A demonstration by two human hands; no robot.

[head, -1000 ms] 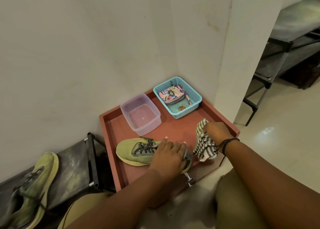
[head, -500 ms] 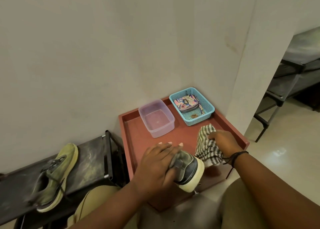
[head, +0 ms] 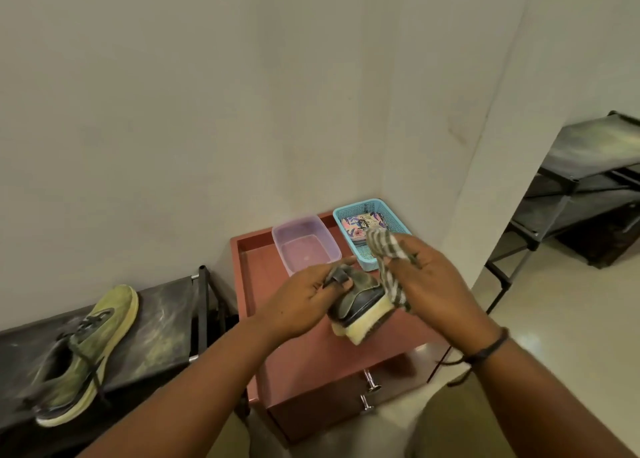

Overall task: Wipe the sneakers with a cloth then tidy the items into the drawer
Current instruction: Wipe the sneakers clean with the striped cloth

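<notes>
Above the red cabinet (head: 263, 364), a left hand (head: 298, 305) grips a green sneaker (head: 360, 305) heel-first while the right hand (head: 433, 277) clutches the striped cloth (head: 388, 267) against it; wiping looks underway, strokes along the sole seemingly next.

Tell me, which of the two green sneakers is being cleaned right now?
The sneaker held heel-up over the red cabinet: the left hand grips it while the right hand holds the striped cloth against it. The other sneaker lies untouched on the dark rack.
</notes>
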